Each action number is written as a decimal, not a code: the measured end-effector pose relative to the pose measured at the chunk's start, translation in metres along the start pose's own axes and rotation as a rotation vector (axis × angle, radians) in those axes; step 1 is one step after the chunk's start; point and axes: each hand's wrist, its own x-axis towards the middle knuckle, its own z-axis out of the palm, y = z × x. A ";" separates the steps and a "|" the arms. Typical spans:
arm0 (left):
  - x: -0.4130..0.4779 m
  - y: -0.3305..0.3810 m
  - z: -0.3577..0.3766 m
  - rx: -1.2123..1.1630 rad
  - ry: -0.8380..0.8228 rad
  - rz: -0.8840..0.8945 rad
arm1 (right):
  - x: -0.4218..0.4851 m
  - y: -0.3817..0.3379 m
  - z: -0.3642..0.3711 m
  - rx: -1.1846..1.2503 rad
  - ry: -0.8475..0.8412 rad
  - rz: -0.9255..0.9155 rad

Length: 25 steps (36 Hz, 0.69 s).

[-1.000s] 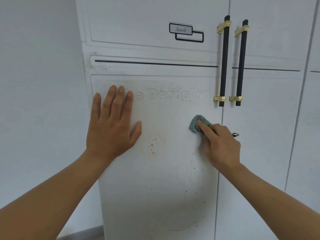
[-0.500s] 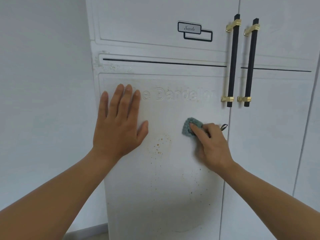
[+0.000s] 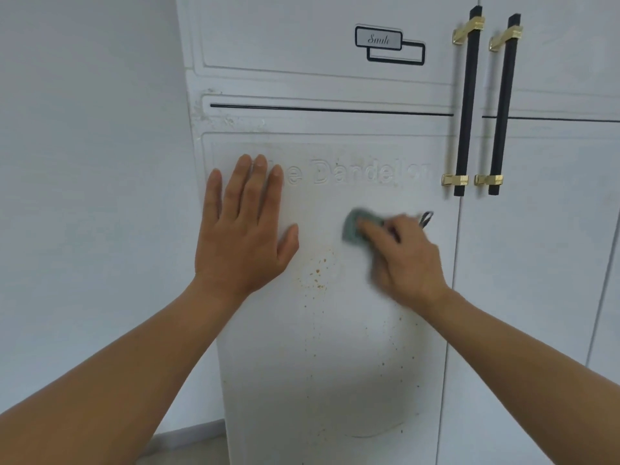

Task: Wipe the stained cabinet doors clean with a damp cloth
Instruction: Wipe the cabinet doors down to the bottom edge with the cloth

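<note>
A white cabinet door (image 3: pixel 335 364) fills the middle of the view, with raised lettering across its upper part. Orange-brown specks (image 3: pixel 318 273) dot its middle and lower right. My left hand (image 3: pixel 245 229) lies flat on the door's left side, fingers straight and pointing up. My right hand (image 3: pixel 402 256) presses a small grey-green cloth (image 3: pixel 350 228) against the door just right of centre, fingers over it; the hand is motion-blurred. A dark loop (image 3: pixel 426 218) sticks out from behind the hand at the right.
Two black bar handles (image 3: pixel 466 105) with gold brackets hang at the seam with the right-hand door (image 3: pixel 536 263). A black label (image 3: pixel 385 43) sits on the upper panel. A plain white wall (image 3: pixel 84 162) stands to the left, floor edge at the bottom.
My right hand has slid the cloth leftward across the door toward the speckled patch. The left hand stays flat in the same spot on the door. The camera has shifted slightly.
</note>
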 end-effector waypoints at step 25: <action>-0.072 0.026 0.001 -0.106 -0.039 -0.062 | 0.018 -0.034 0.015 -0.034 0.052 -0.176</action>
